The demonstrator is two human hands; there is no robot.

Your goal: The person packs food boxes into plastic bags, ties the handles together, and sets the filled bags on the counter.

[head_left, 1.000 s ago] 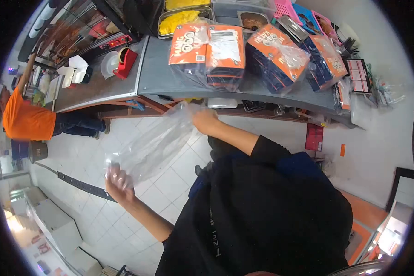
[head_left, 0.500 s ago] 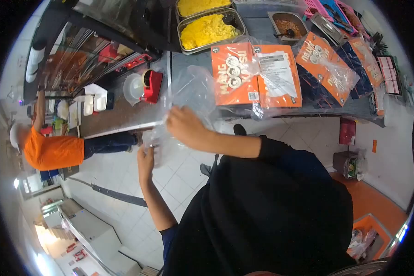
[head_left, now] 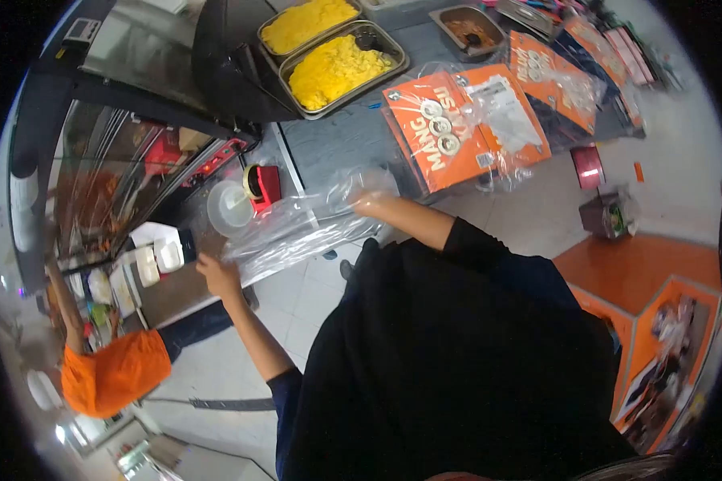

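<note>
A long clear plastic bag [head_left: 297, 234] is stretched between my two hands over the counter's front edge. My left hand [head_left: 218, 276] pinches its left end, fingers closed. At the other end, my right hand [head_left: 371, 204] is closed on the bunched plastic, its fingers partly blurred behind the film. Behind the bag stand a red tape dispenser [head_left: 268, 186] and a round translucent tub [head_left: 231, 207]. To the right of my right hand lies a plastic-wrapped orange printed pack [head_left: 433, 132] lettered "MANG".
Metal trays of yellow food [head_left: 341, 72] sit at the back, with a smaller pan of brown food [head_left: 467, 34] to their right. More orange packs [head_left: 549, 80] lie at the right. A person in an orange shirt [head_left: 116, 373] stands at the left near a glass-fronted cabinet [head_left: 108, 172].
My hands have moved apart, the left one toward the left and the right one toward the right, drawing the plastic out long between them. The camera view has turned.
</note>
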